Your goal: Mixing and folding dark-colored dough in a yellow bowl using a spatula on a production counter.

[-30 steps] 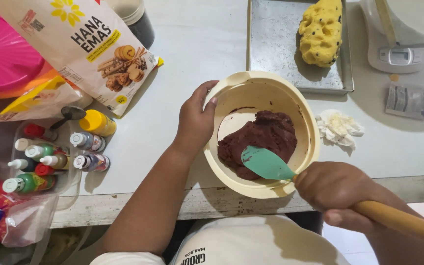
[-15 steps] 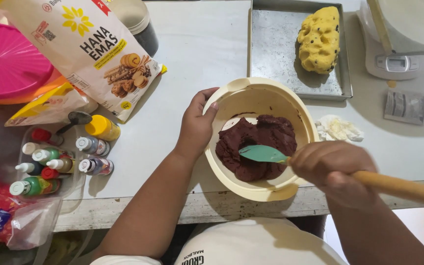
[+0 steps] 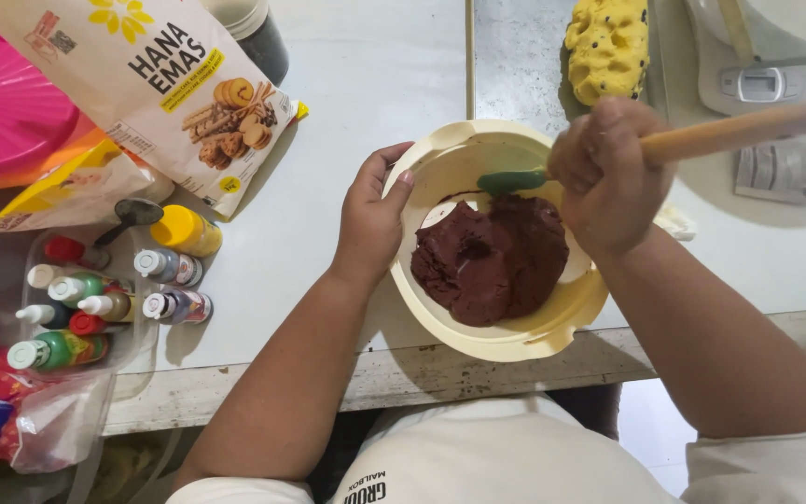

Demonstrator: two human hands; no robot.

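A cream plastic bowl [image 3: 440,313] sits at the table's front edge with a lump of dark brown dough [image 3: 487,259] inside. My left hand [image 3: 372,217] grips the bowl's left rim. Over the bowl's far side, my right hand [image 3: 608,173] is closed around the wooden handle of a spatula [image 3: 701,140]. Its green blade [image 3: 507,180] rests against the inner far wall, just above the dough.
A metal tray [image 3: 515,56] at the back holds yellow speckled dough [image 3: 606,45]. A white kitchen scale [image 3: 767,65] stands far right. On the left lie a flour bag [image 3: 156,84], a pink lid [image 3: 2,103] and several small colouring bottles [image 3: 95,294].
My right hand has swung the spatula from the bowl's near right side up to its far side, blade off the dough. The left hand stays on the rim.
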